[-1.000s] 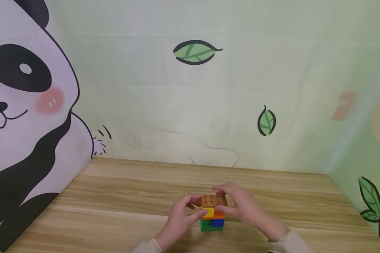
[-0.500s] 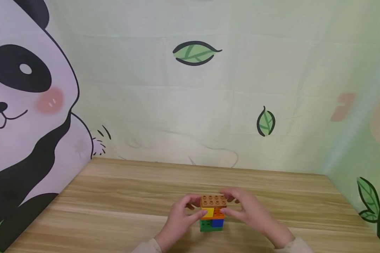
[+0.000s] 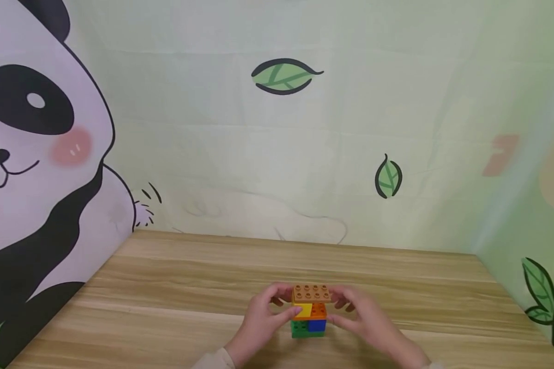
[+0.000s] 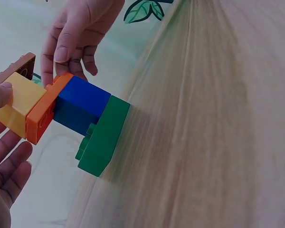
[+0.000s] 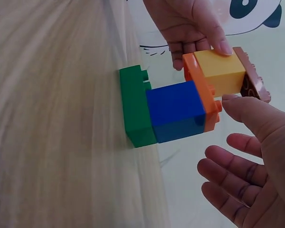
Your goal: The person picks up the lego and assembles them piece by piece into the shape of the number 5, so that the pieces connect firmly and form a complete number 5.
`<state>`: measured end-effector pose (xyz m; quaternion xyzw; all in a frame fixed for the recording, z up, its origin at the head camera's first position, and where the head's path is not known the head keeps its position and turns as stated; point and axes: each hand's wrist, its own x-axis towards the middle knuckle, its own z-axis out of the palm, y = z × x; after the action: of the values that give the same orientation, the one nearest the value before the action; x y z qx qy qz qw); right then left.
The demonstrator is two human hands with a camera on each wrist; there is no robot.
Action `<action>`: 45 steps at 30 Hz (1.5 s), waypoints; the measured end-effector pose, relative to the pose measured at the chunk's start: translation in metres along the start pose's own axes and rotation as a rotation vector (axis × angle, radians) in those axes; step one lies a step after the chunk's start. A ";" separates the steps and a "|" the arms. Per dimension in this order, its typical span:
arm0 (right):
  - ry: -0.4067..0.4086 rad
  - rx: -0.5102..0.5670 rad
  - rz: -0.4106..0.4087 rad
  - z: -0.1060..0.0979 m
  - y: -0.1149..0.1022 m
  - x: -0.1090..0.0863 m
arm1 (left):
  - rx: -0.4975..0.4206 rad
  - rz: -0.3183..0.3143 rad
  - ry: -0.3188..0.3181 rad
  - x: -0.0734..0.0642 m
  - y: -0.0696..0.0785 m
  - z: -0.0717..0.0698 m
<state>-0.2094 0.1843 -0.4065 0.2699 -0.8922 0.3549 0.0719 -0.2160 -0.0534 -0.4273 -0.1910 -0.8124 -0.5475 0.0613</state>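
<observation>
A stack of toy building blocks stands upright on the table. At its foot lies a green brick (image 5: 134, 107), with a blue brick (image 5: 176, 109) on its right half. Above them sits a thin orange brick (image 3: 319, 310). A yellow brick (image 4: 20, 99) stands on the orange one's left half, and a thin brown brick (image 3: 311, 293) caps it, overhanging to the right. My left hand (image 3: 264, 312) pinches the yellow brick between thumb and fingers. My right hand (image 3: 367, 318) is beside the stack's right side with loose fingers, its thumb close to the orange brick's bare studs.
The wooden table (image 3: 189, 287) reaches back to a pale green cloth backdrop (image 3: 203, 102) printed with leaves. A large printed panda (image 3: 41, 154) covers the left side, and printed plants (image 3: 540, 292) the right.
My right hand has drawn away from the front of the stack to its right side, uncovering the orange brick. The left hand and the stack have stayed nearly still.
</observation>
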 end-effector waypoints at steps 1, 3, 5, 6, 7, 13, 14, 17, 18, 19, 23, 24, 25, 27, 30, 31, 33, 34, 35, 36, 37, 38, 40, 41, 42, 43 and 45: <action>0.001 0.008 0.000 0.001 0.001 -0.001 | 0.001 0.000 0.000 0.000 0.000 0.000; -0.003 0.024 -0.002 0.002 0.003 -0.001 | 0.002 -0.002 0.003 0.000 0.000 0.000; -0.008 0.043 0.000 0.003 0.005 -0.002 | 0.005 -0.008 0.007 0.000 0.000 0.000; -0.009 0.052 -0.003 0.004 0.005 -0.002 | 0.008 -0.012 0.008 0.000 0.001 0.000; -0.010 0.059 -0.007 0.005 0.006 -0.002 | 0.009 -0.016 0.010 0.000 0.001 -0.001; -0.010 0.094 -0.036 0.011 0.010 -0.004 | 0.016 -0.020 0.006 0.000 0.002 -0.001; -0.011 0.101 -0.039 0.012 0.010 -0.004 | 0.018 -0.018 0.005 0.000 0.002 0.000; -0.012 0.120 -0.048 0.015 0.011 -0.005 | 0.022 -0.013 0.007 0.000 0.002 0.001; -0.013 0.125 -0.050 0.015 0.011 -0.004 | 0.023 -0.011 0.008 0.000 0.002 0.001; -0.014 0.129 -0.047 0.016 0.011 -0.004 | 0.023 -0.011 0.009 0.000 0.002 0.001; -0.018 0.138 -0.037 0.016 0.011 -0.004 | 0.022 -0.005 0.014 0.000 0.002 0.001; -0.017 0.136 -0.036 0.016 0.011 -0.004 | 0.022 -0.005 0.014 0.000 0.002 0.001; -0.018 0.136 -0.032 0.017 0.011 -0.004 | 0.023 -0.005 0.015 0.000 0.002 0.001; -0.020 0.135 -0.025 0.017 0.011 -0.005 | 0.024 -0.005 0.014 0.000 0.002 0.001; -0.026 0.135 -0.008 0.017 0.010 -0.004 | 0.029 -0.016 0.013 -0.001 0.002 0.001; -0.027 0.134 -0.002 0.017 0.010 -0.004 | 0.030 -0.019 0.014 -0.001 0.002 0.001; -0.028 0.130 0.005 0.017 0.010 -0.004 | 0.038 -0.023 0.017 -0.001 0.002 0.000; -0.028 0.128 0.008 0.017 0.010 -0.004 | 0.044 -0.022 0.020 -0.001 0.002 0.000; -0.028 0.127 0.011 0.017 0.010 -0.004 | 0.051 -0.017 0.025 -0.001 0.002 0.000; -0.027 0.124 0.015 0.017 0.010 -0.004 | 0.059 -0.011 0.030 -0.002 0.002 0.001; -0.027 0.121 0.019 0.017 0.010 -0.004 | 0.065 -0.004 0.035 -0.002 0.002 0.001; -0.024 0.120 0.021 0.017 0.010 -0.004 | 0.072 0.002 0.040 -0.002 0.002 0.001; -0.022 0.124 0.028 0.017 0.010 -0.004 | 0.085 0.014 0.050 -0.002 0.002 0.002; -0.019 0.125 0.031 0.017 0.009 -0.004 | 0.089 0.018 0.055 -0.002 0.002 0.002; -0.015 0.127 0.031 0.017 0.009 -0.004 | 0.091 0.021 0.059 -0.002 0.002 0.002; -0.012 0.131 0.028 0.017 0.008 -0.004 | 0.091 0.023 0.065 -0.002 0.002 0.002; -0.011 0.147 0.022 0.016 0.007 -0.005 | 0.087 0.018 0.073 -0.002 0.003 0.002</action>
<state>-0.2085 0.1798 -0.4244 0.2664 -0.8670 0.4189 0.0430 -0.2131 -0.0509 -0.4265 -0.1755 -0.8309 -0.5176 0.1039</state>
